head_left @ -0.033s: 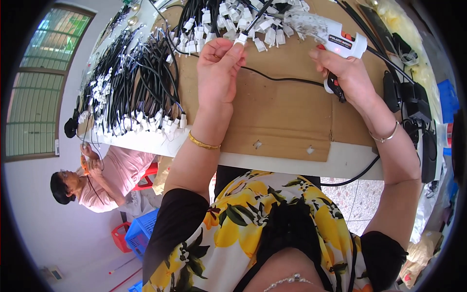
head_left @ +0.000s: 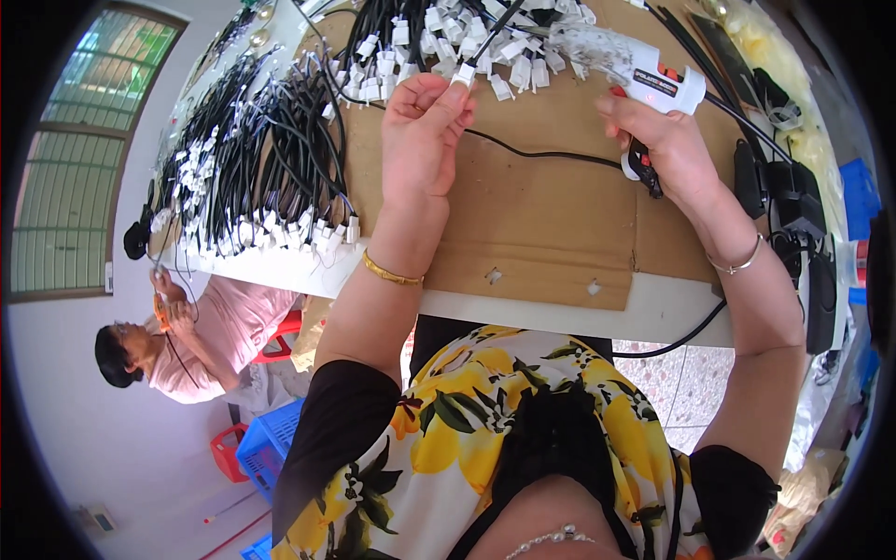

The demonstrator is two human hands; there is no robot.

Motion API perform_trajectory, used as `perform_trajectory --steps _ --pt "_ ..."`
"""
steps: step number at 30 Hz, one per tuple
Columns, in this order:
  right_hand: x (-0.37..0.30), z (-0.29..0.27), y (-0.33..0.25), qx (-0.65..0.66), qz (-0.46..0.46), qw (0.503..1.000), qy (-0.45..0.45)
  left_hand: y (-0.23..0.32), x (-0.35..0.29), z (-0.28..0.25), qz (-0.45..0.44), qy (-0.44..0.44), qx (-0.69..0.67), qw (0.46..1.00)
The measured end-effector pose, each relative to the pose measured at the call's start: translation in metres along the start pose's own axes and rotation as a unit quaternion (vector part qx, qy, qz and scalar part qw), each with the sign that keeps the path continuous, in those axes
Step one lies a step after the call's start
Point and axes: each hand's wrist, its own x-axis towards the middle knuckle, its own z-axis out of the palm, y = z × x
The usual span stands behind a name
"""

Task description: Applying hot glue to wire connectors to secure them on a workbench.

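Between the thumb and fingers of my left hand (head_left: 422,140) is a white plastic connector (head_left: 464,74) at the end of a black cable (head_left: 495,35), which runs up and to the right. My right hand (head_left: 667,140) is wrapped round the handle of a white hot glue gun (head_left: 661,84), held sideways. Its smudged nozzle end points left, toward the cable just above the connector; whether the tip touches it I cannot tell. Behind both lies a heap of white connectors (head_left: 434,42) on black cables.
Brown cardboard (head_left: 532,219) covers the tabletop. More bundled black cables (head_left: 261,149) with white ends lie at left. A black cord (head_left: 551,152) crosses toward the glue gun. Black power adapters (head_left: 795,201) stand at right. Another person (head_left: 219,341) holds an orange-handled tool near a blue crate (head_left: 271,443).
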Motion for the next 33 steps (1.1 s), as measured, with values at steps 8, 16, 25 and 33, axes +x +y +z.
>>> perform_trajectory --steps 8,16,25,33 --pt "0.005 0.004 0.009 0.125 -0.037 0.991 0.012 0.040 -0.004 0.017 -0.005 0.005 -0.073 0.997" --pt "0.006 0.007 0.014 0.149 -0.046 0.987 0.040 0.067 -0.015 0.033 0.059 -0.038 -0.118 0.991" --pt "0.008 0.002 0.014 0.148 -0.035 0.986 0.069 0.126 0.049 0.060 0.189 -0.027 -0.105 0.976" --pt "0.007 0.002 0.013 0.167 -0.035 0.983 0.063 0.205 0.098 0.109 0.277 -0.078 0.010 0.958"
